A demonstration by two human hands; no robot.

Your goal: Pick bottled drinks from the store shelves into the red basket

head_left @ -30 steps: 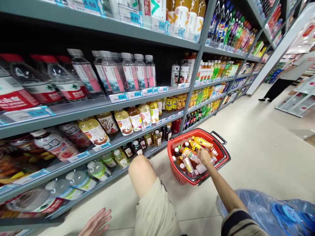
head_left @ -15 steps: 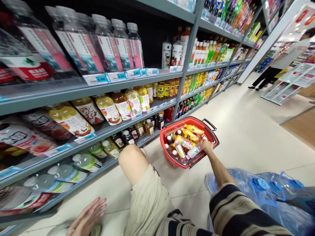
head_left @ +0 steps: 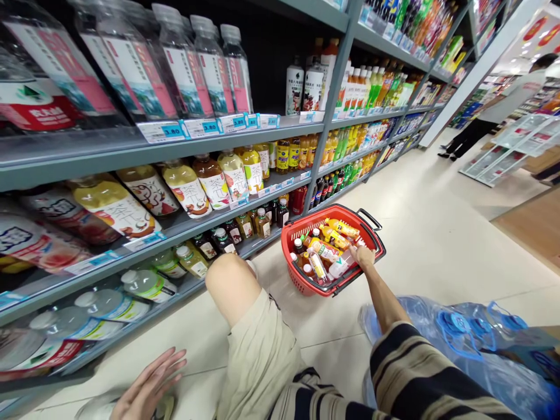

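Note:
A red shopping basket (head_left: 301,287) with black handles stands on the floor right of my bent knee. Several drink bottles lie inside it, among them yellow-orange bottles (head_left: 335,236) and a clear bottle with a pale pink tint (head_left: 342,265). My right hand (head_left: 363,256) reaches over the near right rim, its fingers closed around the upper end of the clear bottle. Down at the lower left, my left hand (head_left: 149,382) hangs with fingers stretched out and nothing in it. Behind that hand a clear round object (head_left: 98,405) is partly hidden.
Shelves (head_left: 280,129) full of bottles run along the left and into the distance. Plastic-wrapped large water bottles (head_left: 455,321) stand on the floor at my right. Farther off are a person (head_left: 499,105) and a white display rack (head_left: 503,151) on the tiled floor.
My right hand has moved slightly inward over the clear bottle in the basket. The whole view has shifted a little; my left hand stays low and outstretched.

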